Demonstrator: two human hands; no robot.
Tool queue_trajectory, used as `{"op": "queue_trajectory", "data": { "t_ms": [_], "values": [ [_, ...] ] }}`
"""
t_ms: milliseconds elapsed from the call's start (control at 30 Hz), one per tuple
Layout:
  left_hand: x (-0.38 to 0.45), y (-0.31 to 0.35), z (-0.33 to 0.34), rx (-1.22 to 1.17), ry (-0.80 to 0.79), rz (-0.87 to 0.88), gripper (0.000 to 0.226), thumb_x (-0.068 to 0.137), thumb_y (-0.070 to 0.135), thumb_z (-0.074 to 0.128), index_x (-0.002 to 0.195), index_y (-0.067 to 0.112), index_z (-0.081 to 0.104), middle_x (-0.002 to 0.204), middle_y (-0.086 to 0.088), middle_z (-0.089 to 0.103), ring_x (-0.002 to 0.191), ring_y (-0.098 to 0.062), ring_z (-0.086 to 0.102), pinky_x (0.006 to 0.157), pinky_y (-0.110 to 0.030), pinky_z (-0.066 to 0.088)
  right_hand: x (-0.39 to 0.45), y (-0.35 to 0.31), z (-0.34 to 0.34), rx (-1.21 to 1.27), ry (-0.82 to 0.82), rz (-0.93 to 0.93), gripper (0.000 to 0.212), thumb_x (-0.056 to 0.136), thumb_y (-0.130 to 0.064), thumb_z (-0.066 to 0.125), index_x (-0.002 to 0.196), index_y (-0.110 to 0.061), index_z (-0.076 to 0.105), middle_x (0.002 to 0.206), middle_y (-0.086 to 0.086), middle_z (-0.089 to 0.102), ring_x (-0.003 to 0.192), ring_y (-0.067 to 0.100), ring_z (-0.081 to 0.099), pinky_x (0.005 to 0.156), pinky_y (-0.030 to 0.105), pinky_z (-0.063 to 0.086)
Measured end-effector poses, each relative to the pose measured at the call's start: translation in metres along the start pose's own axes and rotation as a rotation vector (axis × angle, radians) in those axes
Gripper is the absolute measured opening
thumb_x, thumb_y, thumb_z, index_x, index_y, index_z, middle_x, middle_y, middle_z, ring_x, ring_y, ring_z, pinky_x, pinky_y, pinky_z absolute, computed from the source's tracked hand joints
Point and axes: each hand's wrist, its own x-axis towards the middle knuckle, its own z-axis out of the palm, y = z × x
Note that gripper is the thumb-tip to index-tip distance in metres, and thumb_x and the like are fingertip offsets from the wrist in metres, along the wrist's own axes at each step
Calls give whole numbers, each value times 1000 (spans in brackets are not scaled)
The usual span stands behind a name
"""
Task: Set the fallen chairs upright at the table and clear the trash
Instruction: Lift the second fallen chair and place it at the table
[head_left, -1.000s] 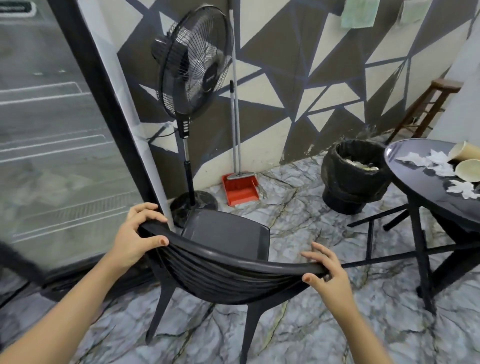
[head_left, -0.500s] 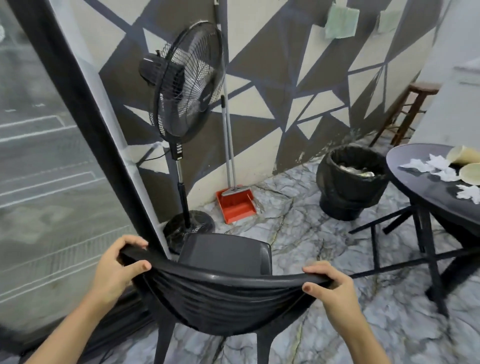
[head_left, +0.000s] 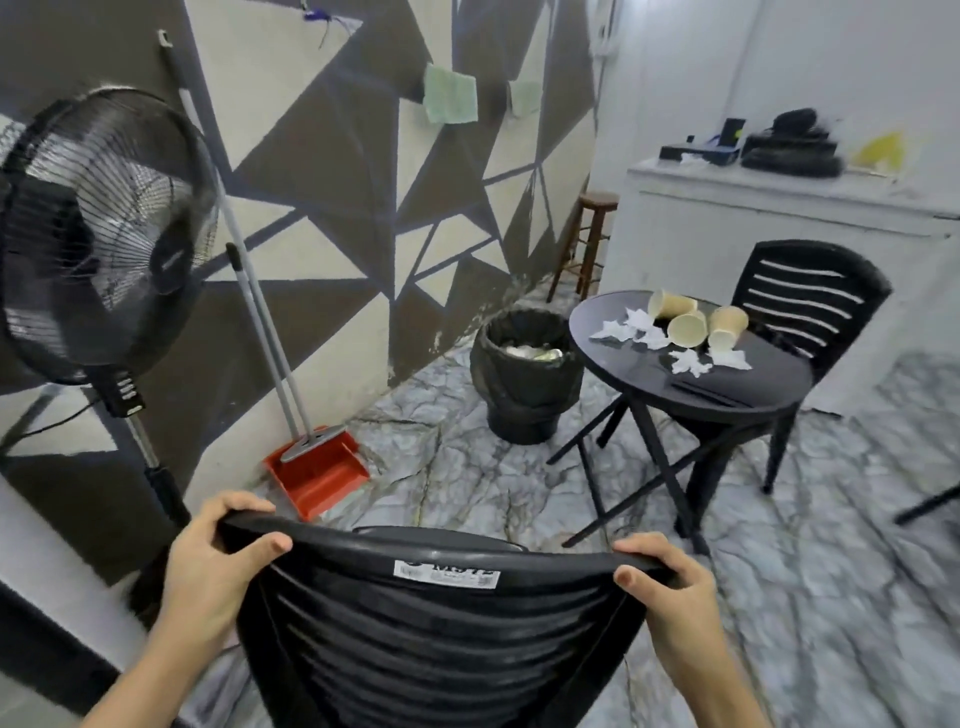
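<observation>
A black plastic chair (head_left: 431, 629) stands upright right in front of me, its slatted back filling the bottom of the view. My left hand (head_left: 218, 566) grips the left end of the top rail and my right hand (head_left: 665, 587) grips the right end. Farther right stands a round black table (head_left: 727, 389) with tipped paper cups (head_left: 691, 322) and crumpled white napkins (head_left: 685, 361) on it. A second black chair (head_left: 810, 301) stands upright behind the table. A black-lined trash bin (head_left: 524, 379) sits left of the table.
A black pedestal fan (head_left: 98, 234) stands at the left against the patterned wall. A broom and red dustpan (head_left: 317, 467) lean beside it. A wooden stool (head_left: 587, 234) is in the corner. A white counter (head_left: 779, 208) with dark items runs along the back right. Marble floor lies between me and the table.
The view has swung to the right, bringing the table, second chair and counter into sight. The chair in my hands has come closer and fills more of the frame.
</observation>
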Motion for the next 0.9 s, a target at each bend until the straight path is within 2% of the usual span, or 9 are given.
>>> {"op": "queue_trajectory", "data": {
  "t_ms": [133, 300, 367, 467, 533, 600, 700, 800, 900],
  "values": [
    [38, 3, 56, -77, -67, 27, 37, 41, 41, 69, 72, 23, 58, 73, 13, 61, 68, 5, 53, 65, -4, 41, 17, -11, -33, 7, 82, -27, 70, 16, -55, 88, 68, -12, 72, 65, -10, 64, 66, 6, 58, 59, 14, 48],
    [82, -3, 132, -136, -187, 0, 35, 39, 42, 71, 70, 29, 62, 72, 15, 62, 76, -15, 52, 74, -28, 42, 57, -19, -83, -7, 182, -28, 73, 17, -53, 90, 71, -8, 71, 77, 7, 64, 76, 23, 59, 62, 21, 52],
    [95, -3, 165, -131, -213, 10, 31, 41, 38, 73, 69, 29, 63, 76, 8, 61, 76, -11, 54, 75, -25, 44, 74, -24, -101, -22, 218, -18, 73, 16, -53, 90, 71, -9, 72, 73, 4, 64, 73, 20, 60, 61, 20, 52],
    [112, -4, 211, -118, -239, 14, 23, 45, 23, 71, 64, 34, 62, 69, 14, 63, 62, 4, 51, 58, -4, 41, 103, -32, -124, -70, 261, -44, 72, 15, -56, 88, 69, -11, 71, 65, -4, 65, 66, 13, 60, 58, 17, 50],
    [125, -8, 239, -133, -275, 4, 25, 40, 34, 72, 63, 33, 61, 65, 21, 62, 59, 4, 51, 55, -5, 40, 121, -34, -140, -81, 288, -53, 72, 16, -57, 88, 69, -11, 71, 64, -6, 65, 65, 12, 60, 57, 17, 50],
    [140, -12, 264, -151, -306, -3, 35, 36, 42, 69, 66, 25, 59, 68, 11, 61, 58, 4, 52, 54, -6, 40, 138, -35, -153, -74, 318, -70, 71, 15, -57, 88, 68, -12, 71, 66, -7, 66, 66, 10, 61, 58, 16, 51],
    [170, -21, 301, -190, -369, -30, 49, 35, 40, 72, 72, 12, 55, 74, -4, 52, 58, 0, 51, 51, -10, 40, 163, -31, -166, -83, 389, -88, 75, 13, -57, 88, 70, -10, 71, 72, -7, 67, 73, 12, 62, 63, 14, 51],
    [207, -37, 334, -210, -463, -35, 41, 37, 39, 74, 67, 18, 56, 66, 11, 57, 62, -5, 50, 53, -14, 39, 186, -26, -172, -110, 475, -100, 77, 13, -59, 86, 71, -11, 72, 76, -4, 65, 77, 13, 60, 64, 12, 49],
    [250, -55, 363, -244, -568, -43, 36, 38, 39, 74, 66, 22, 59, 68, 14, 57, 70, -10, 51, 66, -25, 38, 208, -21, -168, -155, 563, -123, 74, 17, -61, 85, 70, -12, 71, 72, -8, 65, 74, 8, 59, 66, 11, 47]
  ]
}}
